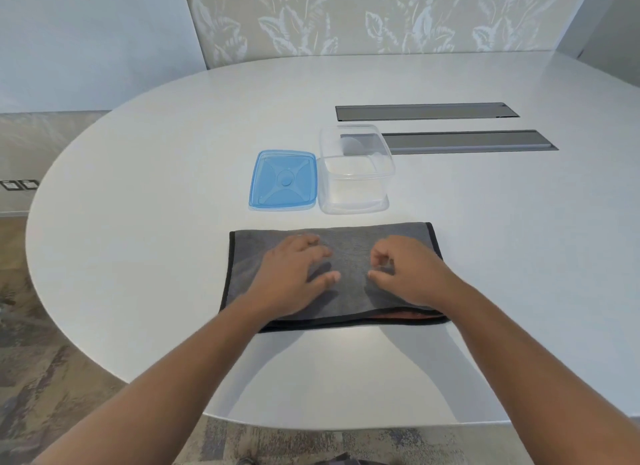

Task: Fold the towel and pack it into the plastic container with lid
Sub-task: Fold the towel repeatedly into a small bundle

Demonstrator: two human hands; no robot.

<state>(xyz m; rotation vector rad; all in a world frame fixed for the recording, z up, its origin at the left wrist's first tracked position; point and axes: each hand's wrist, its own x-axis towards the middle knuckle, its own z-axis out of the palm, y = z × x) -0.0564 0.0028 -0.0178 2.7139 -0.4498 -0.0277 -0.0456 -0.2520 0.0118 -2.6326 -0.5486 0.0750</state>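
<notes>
A grey towel (349, 243) with a black border lies folded in half on the white table, its doubled edge toward me. My left hand (294, 274) rests flat on its left-centre, fingers spread. On its right-centre my right hand (405, 274) rests with fingers curled loosely, gripping nothing. Just beyond the towel stands the clear plastic container (353, 173), with nothing inside it. Its blue lid (283, 180) lies flat on the table to the left of it, touching its side.
Two long grey cable hatches (426, 111) (467, 141) are set into the white table (156, 205) behind the container. The table's rounded edge curves close to me at the bottom. Patterned carpet shows below, and a leaf-patterned wall stands behind.
</notes>
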